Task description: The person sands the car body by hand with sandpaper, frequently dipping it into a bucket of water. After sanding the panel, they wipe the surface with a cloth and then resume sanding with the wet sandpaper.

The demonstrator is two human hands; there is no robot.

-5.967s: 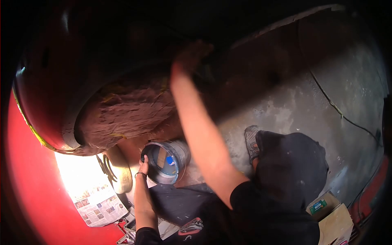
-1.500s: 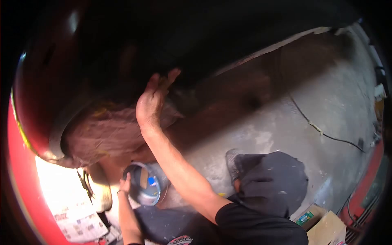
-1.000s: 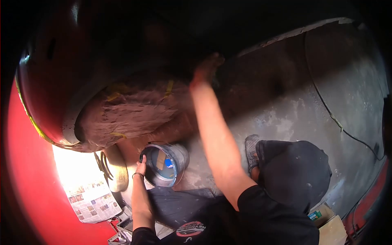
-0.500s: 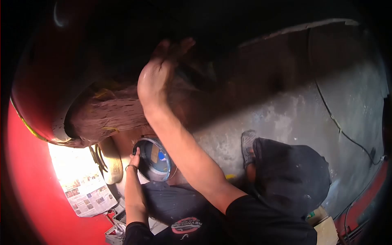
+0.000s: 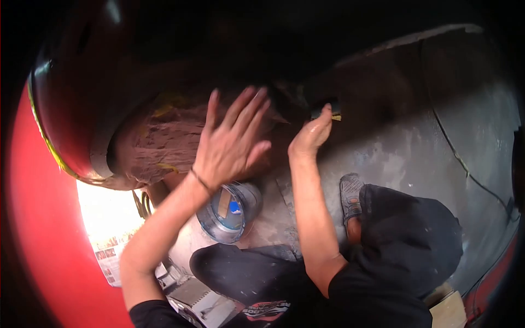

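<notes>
My left hand [image 5: 232, 136] is spread open, raised in front of the brown covering [image 5: 164, 136] under a dark, curved panel [image 5: 65, 126]. Nothing shows in its fingers. To its right my right hand [image 5: 313, 134] is closed round a small dark block [image 5: 327, 109] with a yellowish edge, over the shaded floor. Below my left wrist stands a bucket [image 5: 249, 199] with liquid, a tan piece and a blue piece inside.
A cable [image 5: 451, 147] runs along the grey floor [image 5: 394, 164] at the right. Newspaper [image 5: 109, 265] hangs at the lower left by a red surface [image 5: 44, 218]. A notebook [image 5: 213, 309] and a cardboard box [image 5: 448, 311] lie low in view.
My left hand has let go of the bucket rim and risen, opening beside the covering. My right hand has moved right and down, and the small block now shows in it.
</notes>
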